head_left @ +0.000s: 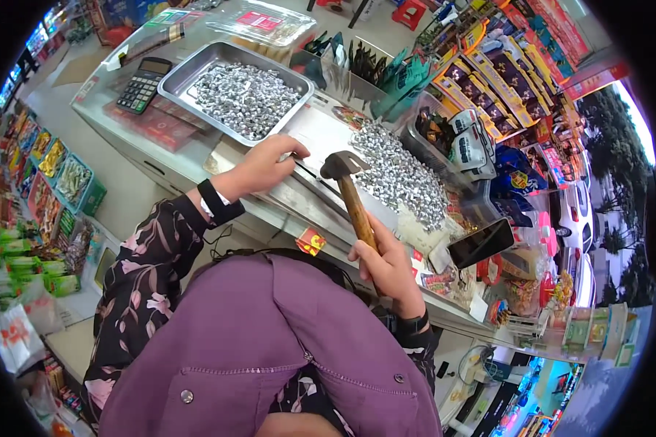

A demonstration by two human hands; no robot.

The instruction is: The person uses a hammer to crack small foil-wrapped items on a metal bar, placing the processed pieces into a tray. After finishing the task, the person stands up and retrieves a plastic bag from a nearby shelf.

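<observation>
My right hand [388, 266] is wrapped round the wooden handle of a claw hammer [357, 211]. The hammer's dark head is raised, tilted toward the left over the counter's near edge. My left hand [270, 166] is closed in a pinch just left of the hammer head; whatever lies between its fingertips is too small to name. A thin dark strip runs from those fingertips toward the hammer handle. Beyond my left hand stands a steel tray [169, 89] holding many small silvery metal pieces [244, 95]. A heap of similar pieces [401, 175] lies on the counter beyond the hammer.
A calculator [143, 86] lies left of the tray, and a lidded clear box [262, 22] sits behind it. On the right are a phone [481, 244], a white toy car [474, 146] and boxed goods [496, 80]. Shelves of packaged snacks [51, 182] line the left.
</observation>
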